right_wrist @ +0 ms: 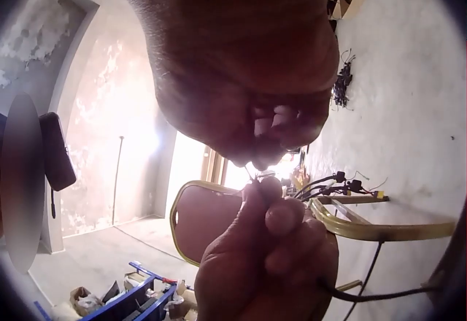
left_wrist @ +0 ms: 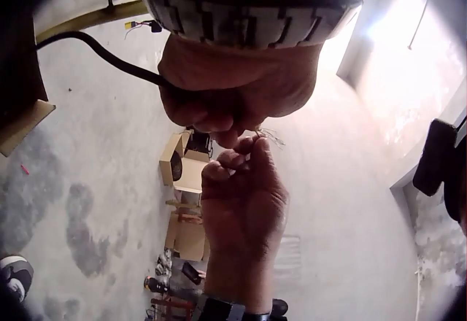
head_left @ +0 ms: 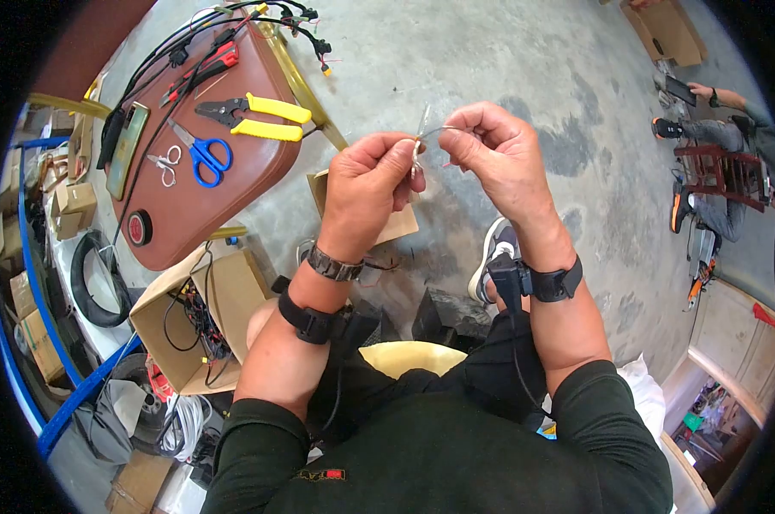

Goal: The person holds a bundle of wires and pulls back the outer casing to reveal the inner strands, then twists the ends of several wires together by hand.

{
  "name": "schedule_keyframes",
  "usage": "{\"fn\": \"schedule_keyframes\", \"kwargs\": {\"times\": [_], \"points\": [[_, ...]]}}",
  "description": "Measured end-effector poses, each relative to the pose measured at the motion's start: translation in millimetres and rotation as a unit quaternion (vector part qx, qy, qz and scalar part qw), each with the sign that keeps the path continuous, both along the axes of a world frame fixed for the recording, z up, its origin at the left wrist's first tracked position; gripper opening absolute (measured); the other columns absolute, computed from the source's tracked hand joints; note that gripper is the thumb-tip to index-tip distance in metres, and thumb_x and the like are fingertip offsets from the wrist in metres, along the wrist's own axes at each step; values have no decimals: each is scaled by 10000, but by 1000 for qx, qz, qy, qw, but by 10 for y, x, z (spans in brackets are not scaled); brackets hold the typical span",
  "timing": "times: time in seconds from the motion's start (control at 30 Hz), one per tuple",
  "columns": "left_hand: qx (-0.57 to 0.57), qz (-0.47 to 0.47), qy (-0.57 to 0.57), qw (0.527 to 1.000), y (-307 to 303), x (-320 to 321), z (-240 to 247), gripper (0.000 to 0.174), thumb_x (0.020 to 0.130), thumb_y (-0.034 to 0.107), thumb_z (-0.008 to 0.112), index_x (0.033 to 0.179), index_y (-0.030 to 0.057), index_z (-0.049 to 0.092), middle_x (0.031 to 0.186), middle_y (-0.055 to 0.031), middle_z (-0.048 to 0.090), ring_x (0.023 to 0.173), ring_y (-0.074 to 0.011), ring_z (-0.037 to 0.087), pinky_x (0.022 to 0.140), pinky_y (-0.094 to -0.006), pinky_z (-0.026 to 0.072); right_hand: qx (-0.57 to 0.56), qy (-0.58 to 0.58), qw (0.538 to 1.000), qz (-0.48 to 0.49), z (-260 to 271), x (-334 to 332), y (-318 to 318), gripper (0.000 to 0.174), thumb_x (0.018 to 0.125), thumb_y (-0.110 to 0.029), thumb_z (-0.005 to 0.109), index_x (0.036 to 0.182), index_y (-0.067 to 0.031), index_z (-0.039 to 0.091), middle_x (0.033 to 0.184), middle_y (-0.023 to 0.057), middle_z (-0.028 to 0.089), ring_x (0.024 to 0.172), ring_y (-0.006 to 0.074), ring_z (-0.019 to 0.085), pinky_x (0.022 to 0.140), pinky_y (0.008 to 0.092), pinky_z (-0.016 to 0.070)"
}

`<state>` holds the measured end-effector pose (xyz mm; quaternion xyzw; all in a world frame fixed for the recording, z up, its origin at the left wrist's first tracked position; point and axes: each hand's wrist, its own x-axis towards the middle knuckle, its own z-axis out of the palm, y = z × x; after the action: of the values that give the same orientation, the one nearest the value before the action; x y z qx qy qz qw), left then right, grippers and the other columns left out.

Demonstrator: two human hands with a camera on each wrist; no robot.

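My left hand (head_left: 362,201) pinches light-coloured wires (head_left: 416,163) between thumb and forefinger, their tips pointing up. Just to its right, my right hand (head_left: 500,158) pinches a thin grey wire (head_left: 434,132) that reaches across to the left fingertips. A bit of red wire shows under the right fingers. In the left wrist view a thick black cable (left_wrist: 109,57) runs into my left hand (left_wrist: 233,91), and the fingertips of both hands meet near fine loose strands (left_wrist: 271,136). The right wrist view shows the left hand (right_wrist: 270,255) below the right hand (right_wrist: 241,80), nearly touching.
On a brown chair seat (head_left: 254,180) at the left lie yellow-handled pliers (head_left: 272,118), blue scissors (head_left: 207,161), small scissors (head_left: 166,164), a phone (head_left: 128,150) and black cables. A cardboard box (head_left: 169,321) of wires stands below it. Another person's leg (head_left: 713,135) shows at the right.
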<state>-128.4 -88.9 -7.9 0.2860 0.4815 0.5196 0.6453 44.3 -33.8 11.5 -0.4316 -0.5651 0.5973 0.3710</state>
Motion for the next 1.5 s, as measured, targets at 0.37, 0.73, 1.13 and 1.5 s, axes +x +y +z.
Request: {"fn": "schedule_keyframes", "kwargs": {"times": [0.37,0.73,1.13,1.5], "points": [[-17,-46,-119,992,32,-124,-30,202,1001,227,553,1010,48,646,689,-73,630,456,-88,449,426,-215,318,121,-22,992,-30,-99,-47,35,282,894,-56,674,1174,-93,670,1019,24,625,931,74,571,775,238,488],[-28,-96,-144,985,24,-136,-20,199,997,222,548,991,43,633,669,-81,621,441,-93,438,414,-219,322,64,11,997,35,-51,-41,0,159,909,-61,669,1067,-43,679,926,21,661,835,76,597,755,237,503],[-1,-76,2,997,3,-60,-32,188,977,205,603,956,31,671,683,-27,627,499,-54,479,435,-192,344,-4,-87,993,81,-20,100,25,171,903,-161,672,965,-1,681,798,0,649,744,71,548,683,253,475],[-38,-108,-60,992,44,-181,29,214,980,238,601,951,37,667,629,-30,581,415,-58,383,374,-200,276,-24,-50,997,59,31,155,46,157,909,-150,669,955,-2,695,809,1,662,765,65,581,688,237,483]]}}
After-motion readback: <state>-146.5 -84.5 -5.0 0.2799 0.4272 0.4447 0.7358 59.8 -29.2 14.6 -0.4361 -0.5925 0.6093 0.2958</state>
